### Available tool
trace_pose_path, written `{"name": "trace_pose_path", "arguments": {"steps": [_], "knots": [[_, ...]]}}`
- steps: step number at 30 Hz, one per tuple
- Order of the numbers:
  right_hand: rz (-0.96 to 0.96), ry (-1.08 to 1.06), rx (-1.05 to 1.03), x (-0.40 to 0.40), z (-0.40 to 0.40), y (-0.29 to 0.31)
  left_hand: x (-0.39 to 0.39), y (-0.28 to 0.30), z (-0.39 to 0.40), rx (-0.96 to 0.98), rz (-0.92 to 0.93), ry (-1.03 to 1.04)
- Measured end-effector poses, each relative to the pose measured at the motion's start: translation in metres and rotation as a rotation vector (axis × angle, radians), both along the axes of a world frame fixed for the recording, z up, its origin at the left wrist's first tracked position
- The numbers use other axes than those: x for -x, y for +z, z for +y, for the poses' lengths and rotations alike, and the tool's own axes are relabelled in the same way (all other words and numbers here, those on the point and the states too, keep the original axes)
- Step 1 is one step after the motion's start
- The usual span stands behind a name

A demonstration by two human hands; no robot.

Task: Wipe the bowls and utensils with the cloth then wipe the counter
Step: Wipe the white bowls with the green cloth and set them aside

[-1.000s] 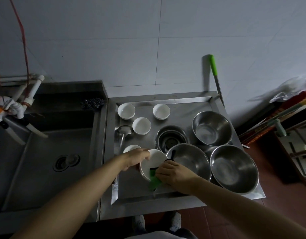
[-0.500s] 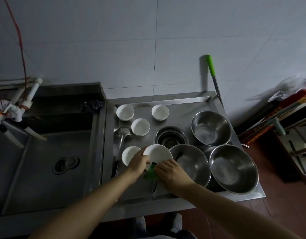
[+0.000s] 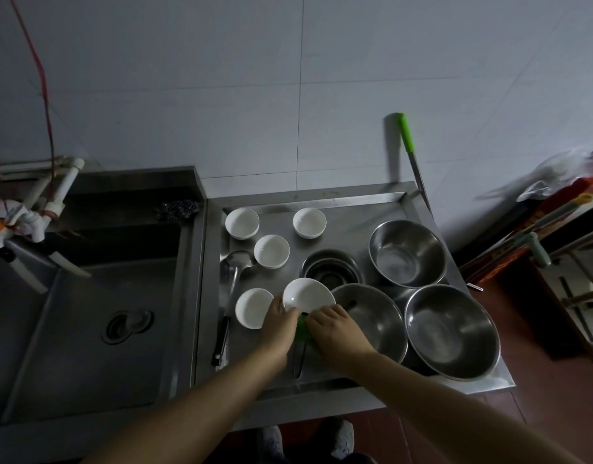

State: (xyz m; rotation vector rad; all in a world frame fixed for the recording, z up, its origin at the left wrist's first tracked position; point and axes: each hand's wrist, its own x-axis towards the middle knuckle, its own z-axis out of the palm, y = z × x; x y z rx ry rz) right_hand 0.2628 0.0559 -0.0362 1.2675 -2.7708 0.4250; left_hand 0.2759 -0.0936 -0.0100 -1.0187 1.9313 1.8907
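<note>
A white bowl (image 3: 309,294) is gripped at its near-left rim by the left hand (image 3: 281,324), the fingers curled round the rim, and it is kept tilted above the front part of the steel counter (image 3: 352,209). A green cloth (image 3: 301,328) is clamped in the curled fingers of the right hand (image 3: 335,329) and is pressed at the near edge of the bowl. The step in hand is judged to be the wiping of this bowl; the counter wipe is not yet begun.

For the next move, the bowl is probably to be turned so that the rest of the rim is reached, and then a free place is needed to put it down.

Little room is left. Just left of the held bowl a second white bowl (image 3: 253,308) stands, and beside it a ladle (image 3: 231,296) lies along the left edge. Just right, a steel mixing bowl (image 3: 372,316) is very near to the right hand, with a larger one (image 3: 452,329) at the front right corner. A dark-handled utensil (image 3: 300,358) lies under the hands, pointing to the front edge. Three small bowls stand toward the back edge.
</note>
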Motion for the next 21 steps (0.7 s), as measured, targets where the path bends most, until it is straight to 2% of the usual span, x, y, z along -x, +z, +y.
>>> {"name": "trace_pose_path", "arguments": {"steps": [3,6,10,12,17,21], "knots": [[-0.008,0.032,0.085,-0.008,-0.005,-0.003,0.007,0.008,-0.014,0.081,-0.038,-0.163],[0.052,0.179,0.137,-0.006,0.008,0.0,0.02,0.024,-0.042,0.086,-0.074,-0.359],[0.135,0.423,0.027,0.012,0.031,0.001,0.029,0.032,-0.063,0.036,-0.185,-0.599],[0.099,0.403,-0.028,0.02,0.036,0.0,0.027,0.027,-0.058,0.015,-0.17,-0.547],[-0.044,0.112,-0.07,0.015,0.023,0.007,0.004,0.006,-0.024,-0.114,-0.05,-0.233],[-0.028,0.036,-0.041,-0.005,0.003,0.006,-0.004,0.0,-0.017,0.048,0.009,-0.193]]}}
